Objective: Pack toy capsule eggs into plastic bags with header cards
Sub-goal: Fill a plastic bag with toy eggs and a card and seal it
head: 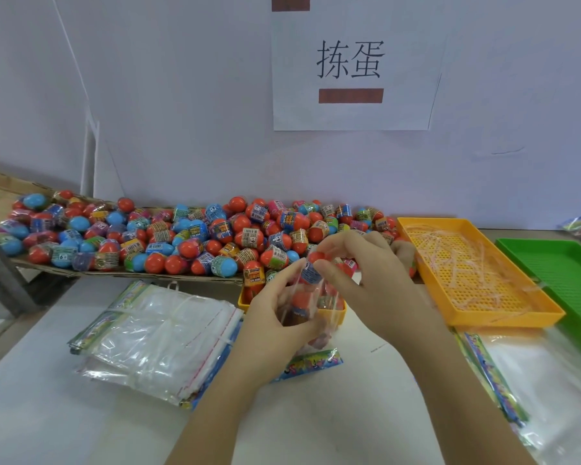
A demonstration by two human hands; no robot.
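Pinched between thumb and fingertips of the right hand [366, 280]: a red-capped plastic capsule egg with a blue label [311, 269], right at the upturned mouth of a clear plastic bag [316, 307]. Gripped round the side of that bag: the curled fingers of the left hand [275, 313]. Inside the film, more red eggs, count unclear. At the bag's lower end, a colourful printed header card [316, 362], just above the white table [316, 424].

Directly behind the bag, a small yellow plastic tray [338, 315] holding a few eggs. Beyond, along the wall, a long heap of red and blue labelled capsule eggs [182, 236] on a flat brown cardboard sheet [148, 275].

Left of the hands, a tied stack of empty clear bags with header cards [158, 337]. To the right, an orange perforated plastic tray [503, 318] strewn with thin clear strips [457, 263]; touching its far side, a green plastic tray [557, 273]; in front of both, more flat bags with header cards [534, 380]. On the wall above, a white paper sign with two black characters [349, 72].
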